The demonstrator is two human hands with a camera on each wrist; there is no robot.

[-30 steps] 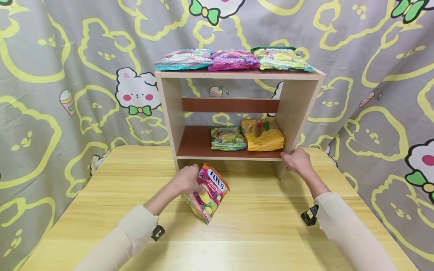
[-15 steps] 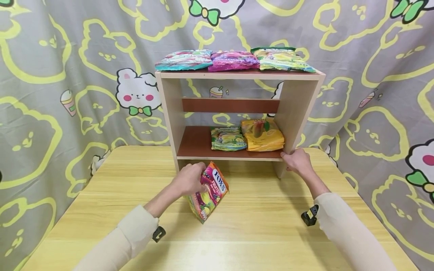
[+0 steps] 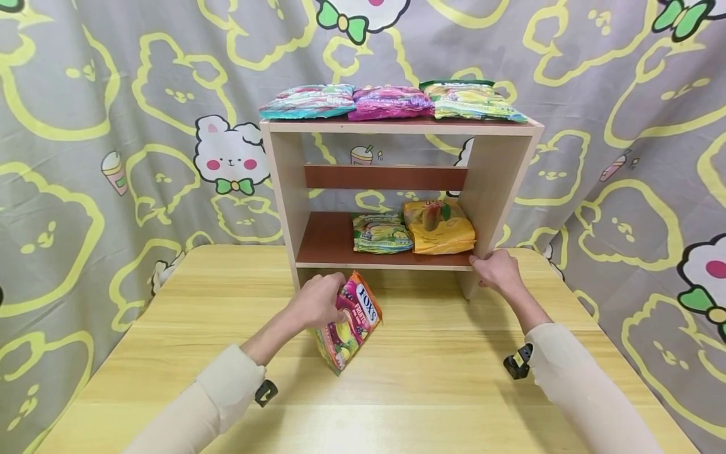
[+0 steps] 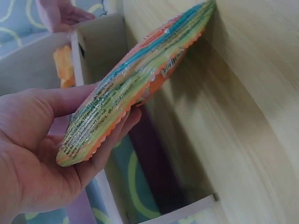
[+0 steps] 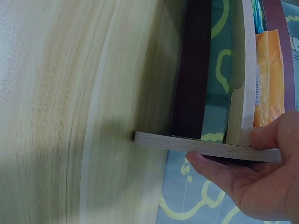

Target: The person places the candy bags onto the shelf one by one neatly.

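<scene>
My left hand [image 3: 317, 299] holds a Fox's Fruits candy bag [image 3: 358, 318] by its edge, tilted, low in front of the shelf's left side. In the left wrist view the bag [image 4: 133, 84] shows its printed side, gripped between the thumb and fingers of the left hand [image 4: 37, 158]. At the far side, my right hand [image 3: 499, 271] grips the right side panel of the small wooden shelf [image 3: 374, 265], level with its lower board. In the right wrist view the right hand [image 5: 261, 179] has its thumb and fingers on either side of the panel edge [image 5: 201, 146].
On the lower board lie a green candy bag [image 3: 381, 233] and a yellow mango bag [image 3: 439, 230], towards the right. A teal bag [image 3: 311, 101], a purple bag [image 3: 391, 103] and a green-yellow bag [image 3: 473, 99] lie on top. A patterned curtain [image 3: 164, 139] hangs behind the wooden table [image 3: 431, 391].
During the first half second my left hand turned the candy bag slightly and shifted it a little to the right. Since then it is nearly still. The right hand has stayed on the shelf.
</scene>
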